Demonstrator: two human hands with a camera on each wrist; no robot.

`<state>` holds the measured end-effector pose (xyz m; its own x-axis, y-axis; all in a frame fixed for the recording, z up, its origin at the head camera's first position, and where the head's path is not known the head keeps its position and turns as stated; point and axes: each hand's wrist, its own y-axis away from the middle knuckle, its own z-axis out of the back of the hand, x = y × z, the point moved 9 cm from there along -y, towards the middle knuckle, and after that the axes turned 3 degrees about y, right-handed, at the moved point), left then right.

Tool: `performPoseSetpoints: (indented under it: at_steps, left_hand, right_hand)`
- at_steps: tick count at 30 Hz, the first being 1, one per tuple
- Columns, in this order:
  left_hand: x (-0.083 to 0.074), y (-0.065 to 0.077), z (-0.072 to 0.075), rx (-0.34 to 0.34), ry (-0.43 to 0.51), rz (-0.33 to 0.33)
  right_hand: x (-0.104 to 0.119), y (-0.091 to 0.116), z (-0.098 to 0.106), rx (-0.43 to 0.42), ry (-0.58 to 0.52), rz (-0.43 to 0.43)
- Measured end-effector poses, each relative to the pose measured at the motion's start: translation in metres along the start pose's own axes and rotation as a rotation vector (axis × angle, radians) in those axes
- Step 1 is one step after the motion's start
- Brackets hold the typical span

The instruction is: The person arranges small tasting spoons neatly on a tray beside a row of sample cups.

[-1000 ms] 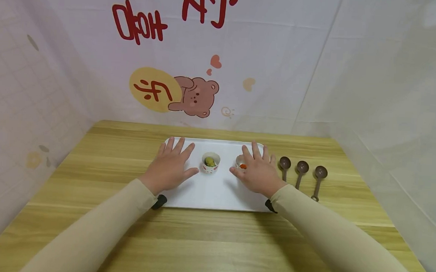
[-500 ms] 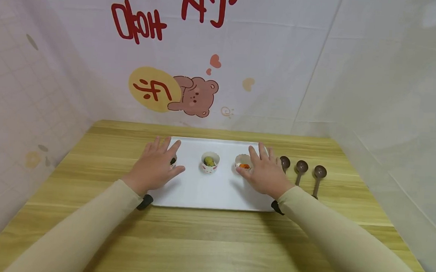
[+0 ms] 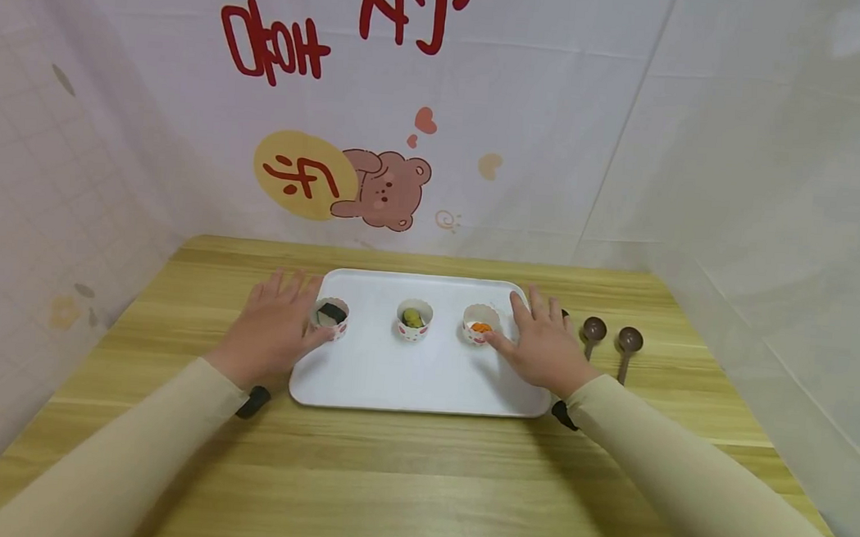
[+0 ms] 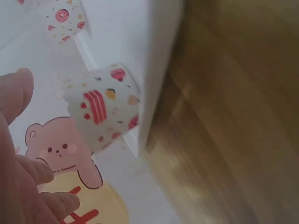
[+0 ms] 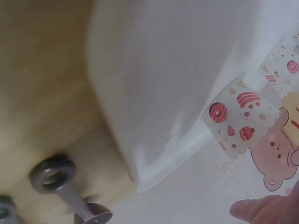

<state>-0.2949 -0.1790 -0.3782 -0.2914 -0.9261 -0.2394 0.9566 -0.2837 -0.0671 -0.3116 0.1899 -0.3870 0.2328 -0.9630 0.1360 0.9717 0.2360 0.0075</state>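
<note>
A white tray (image 3: 423,383) holds three small patterned paper cups in a row. Dark and pale pieces lie in the left cup (image 3: 340,329), something green in the middle cup (image 3: 414,334), something orange in the right cup (image 3: 481,312). My left hand (image 3: 271,329) hovers over the tray's left edge with fingers spread, its thumb overlapping the left cup. Over the right edge, my right hand (image 3: 549,346) has its fingers spread too, the thumb close to the right cup. Neither hand holds anything. In the left wrist view the cup (image 4: 105,105) appears apart from the fingers.
Brown measuring spoons lie on the wooden table (image 3: 417,481) right of the tray: one spoon (image 3: 594,329), another spoon (image 3: 629,341), and a third mostly hidden behind my right hand. A printed white cloth (image 3: 544,103) hangs behind the table, with more cloth at both sides.
My hands have moved apart. The left hand has slid leftward, uncovering the left cup; the right hand has shifted right, uncovering the right cup and covering most of the nearest spoon.
</note>
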Motion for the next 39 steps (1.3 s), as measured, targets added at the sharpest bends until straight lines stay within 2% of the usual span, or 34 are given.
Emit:
performPoseSetpoints:
  at_steps: [9, 20, 39]
  left_hand:
    - [0.012, 0.011, 0.000, 0.035, 0.021, 0.038]
    - [0.024, 0.023, -0.008, 0.081, 0.005, 0.087]
    - [0.030, 0.043, -0.029, 0.161, -0.028, 0.052]
  right_hand:
    - [-0.012, 0.006, -0.001, 0.030, -0.019, -0.030]
    - [-0.023, 0.012, -0.003, 0.010, -0.002, -0.034]
    - [-0.039, 0.024, -0.009, 0.000, 0.013, -0.015]
